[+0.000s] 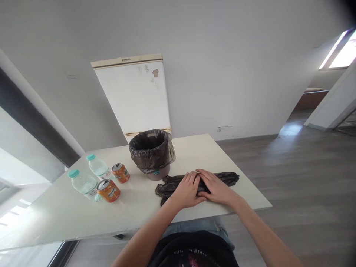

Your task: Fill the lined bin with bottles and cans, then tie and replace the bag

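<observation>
A black plastic garbage bag [228, 179], gathered into a long crumpled strip, lies across the right part of the table. My left hand [187, 191] presses on its middle, with the fingers bent over the far side and the thumb on the near side. Close against it, my right hand [215, 188] holds the bag the same way, fingers over the top and thumb toward me. The palms hide the strip's middle. Just beyond the bag's left end stands a small bin [158, 173] lined with another black bag [150, 157] folded over its rim.
Left of the bin, two orange drink cans [109, 191] stand by two clear plastic bottles [83, 183] with teal caps. The pale table [194, 148] ends at a right edge near my right forearm. A white fridge [136, 96] stands behind, against the wall.
</observation>
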`<state>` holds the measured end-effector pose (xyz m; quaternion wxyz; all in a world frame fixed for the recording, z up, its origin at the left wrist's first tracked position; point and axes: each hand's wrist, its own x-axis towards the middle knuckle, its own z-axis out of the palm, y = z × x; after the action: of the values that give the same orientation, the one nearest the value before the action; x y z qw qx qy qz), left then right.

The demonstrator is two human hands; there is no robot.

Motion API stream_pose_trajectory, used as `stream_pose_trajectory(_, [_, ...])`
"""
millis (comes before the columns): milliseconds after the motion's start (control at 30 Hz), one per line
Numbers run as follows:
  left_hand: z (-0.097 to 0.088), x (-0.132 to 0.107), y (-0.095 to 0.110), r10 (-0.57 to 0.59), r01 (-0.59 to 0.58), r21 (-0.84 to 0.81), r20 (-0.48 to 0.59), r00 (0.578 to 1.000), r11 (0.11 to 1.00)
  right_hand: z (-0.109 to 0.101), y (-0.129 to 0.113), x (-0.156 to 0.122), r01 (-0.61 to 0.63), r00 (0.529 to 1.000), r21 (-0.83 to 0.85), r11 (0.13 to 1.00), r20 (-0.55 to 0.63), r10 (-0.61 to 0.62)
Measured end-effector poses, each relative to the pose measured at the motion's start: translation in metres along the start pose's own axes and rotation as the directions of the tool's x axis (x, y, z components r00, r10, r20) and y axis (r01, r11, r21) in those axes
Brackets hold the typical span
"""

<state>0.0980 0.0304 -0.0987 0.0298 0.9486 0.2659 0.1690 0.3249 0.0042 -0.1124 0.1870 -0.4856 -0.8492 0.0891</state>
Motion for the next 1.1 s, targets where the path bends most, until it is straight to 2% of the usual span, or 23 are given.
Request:
stream_pose_trajectory(67, [0.011,0.007,-0.009,-0.012,0.011,0.026,0.037,0.999,1.0,0.009,0.006,0.004,-0.008,0.996,-0.023,1.0,0.088,0.01])
stream_pose_trajectory(167, [0.016,0.003,-0.023,-0.048,0.043,0.078,0.068,0.997,0.996,0.011,0.021,0.002,0.01,0.987,-0.036,0.999,0.163,-0.004])
stream_pose_trajectory(267, [0.012,-0.014,-0.032,-0.097,0.083,0.169,0.072,0.993,0.982,0.007,0.034,-0.007,0.019,0.982,-0.027,0.999,0.186,-0.013])
stream_pose_trajectory(400, [0.006,-0.045,-0.042,-0.151,0.135,0.244,0.047,0.987,0.96,0.0,0.048,-0.019,-0.041,0.981,-0.047,0.998,0.186,0.049])
stream_pose_trajectory(600, [-0.004,-0.09,-0.06,-0.214,0.202,0.284,0.012,0.977,0.937,0.0,0.074,-0.036,-0.151,0.981,-0.14,0.979,0.102,0.166])
stream_pose_trajectory(800, [-0.017,-0.112,-0.067,-0.27,0.247,0.322,0.029,0.962,0.914,0.007,0.094,-0.043,-0.288,0.957,-0.299,0.91,-0.06,0.284])
stream_pose_trajectory(900, [-0.029,-0.109,-0.06,-0.296,0.283,0.313,-0.008,0.955,0.907,0.011,0.096,-0.044,-0.325,0.945,-0.326,0.888,-0.093,0.312])
stream_pose_trajectory(967, [-0.038,-0.097,-0.047,-0.307,0.313,0.249,-0.065,0.949,0.917,0.013,0.097,-0.044,-0.318,0.948,-0.321,0.892,-0.096,0.304])
stream_pose_trajectory(1033, [-0.04,-0.075,-0.027,-0.314,0.332,0.16,-0.128,0.941,0.93,0.013,0.098,-0.044,-0.308,0.951,-0.315,0.898,-0.102,0.291])
stream_pose_trajectory(1100, [-0.03,-0.045,-0.003,-0.309,0.328,0.11,-0.16,0.937,0.938,0.014,0.1,-0.043,-0.307,0.952,-0.304,0.902,-0.115,0.285])
